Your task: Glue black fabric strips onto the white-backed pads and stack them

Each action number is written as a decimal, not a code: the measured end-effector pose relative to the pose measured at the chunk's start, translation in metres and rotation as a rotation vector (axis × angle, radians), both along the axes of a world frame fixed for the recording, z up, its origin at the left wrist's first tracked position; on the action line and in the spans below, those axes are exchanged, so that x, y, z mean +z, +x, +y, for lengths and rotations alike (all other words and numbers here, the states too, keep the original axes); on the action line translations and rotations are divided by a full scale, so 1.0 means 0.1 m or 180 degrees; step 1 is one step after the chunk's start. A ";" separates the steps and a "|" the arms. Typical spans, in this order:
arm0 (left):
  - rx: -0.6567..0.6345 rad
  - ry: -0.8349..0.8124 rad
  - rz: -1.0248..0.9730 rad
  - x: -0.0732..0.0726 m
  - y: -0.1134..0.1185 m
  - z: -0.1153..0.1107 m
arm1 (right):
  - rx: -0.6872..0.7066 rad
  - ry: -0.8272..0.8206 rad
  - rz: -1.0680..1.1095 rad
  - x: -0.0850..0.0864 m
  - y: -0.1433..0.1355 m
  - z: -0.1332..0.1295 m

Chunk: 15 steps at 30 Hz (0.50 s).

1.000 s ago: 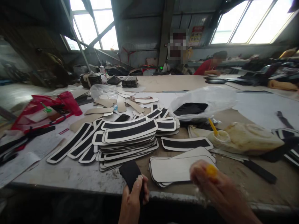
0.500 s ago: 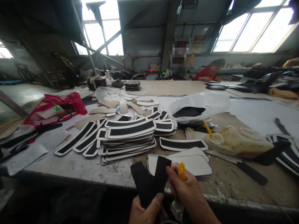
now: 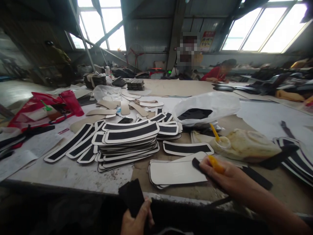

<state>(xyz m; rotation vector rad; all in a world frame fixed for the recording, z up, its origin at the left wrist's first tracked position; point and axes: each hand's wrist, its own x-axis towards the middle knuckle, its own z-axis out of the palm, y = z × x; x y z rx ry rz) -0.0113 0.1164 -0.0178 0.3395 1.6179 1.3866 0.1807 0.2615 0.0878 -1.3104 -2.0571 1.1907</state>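
Observation:
Below the table's front edge, my left hand (image 3: pixel 138 217) is closed round a few black strips (image 3: pixel 132 195) whose upper ends stick out. My right hand (image 3: pixel 227 174) pinches the end of one black strip (image 3: pixel 196 163) over the right part of some plain white curved panels (image 3: pixel 174 173). The same hand also grips a yellow-handled tool (image 3: pixel 215 164), its working end hidden. Behind the plain panels lies a single white panel with a black strip on it (image 3: pixel 188 148). Left of that rises a stack of such panels (image 3: pixel 130 133).
A yellowish plastic container (image 3: pixel 256 145) with a yellow handle in its mouth stands right, behind my right hand. A clear plastic bag (image 3: pixel 210 104) holds black pieces. More strip-bearing panels (image 3: pixel 293 156) lie far right. Across the table sits a person in red (image 3: pixel 215 75).
My right hand has parted from the left, moving right and forward over the plain panels with one black strip. My left hand has shifted left with the other strips. The whole view has shifted slightly.

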 end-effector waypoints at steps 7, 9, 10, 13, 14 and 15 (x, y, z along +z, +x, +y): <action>-0.0163 -0.0088 0.0237 0.16 -0.22 0.58 | 0.1664 0.0617 -0.1596 -0.22 -0.71 0.22; -0.0298 -0.0165 0.0290 0.16 -0.25 0.67 | 0.1802 0.0761 -0.1782 -0.33 -0.88 0.27; -0.0362 -0.0211 0.0319 0.16 -0.26 0.70 | 0.1849 0.0830 -0.1888 -0.38 -0.94 0.30; -0.0497 -0.0359 0.0363 0.16 -0.30 0.73 | 0.1918 0.0922 -0.2079 -0.48 -1.02 0.36; -0.0524 -0.0398 0.0366 0.16 -0.31 0.73 | 0.1935 0.0919 -0.2093 -0.50 -1.03 0.37; -0.0547 -0.0430 0.0368 0.17 -0.31 0.74 | 0.1954 0.0925 -0.2110 -0.51 -1.03 0.38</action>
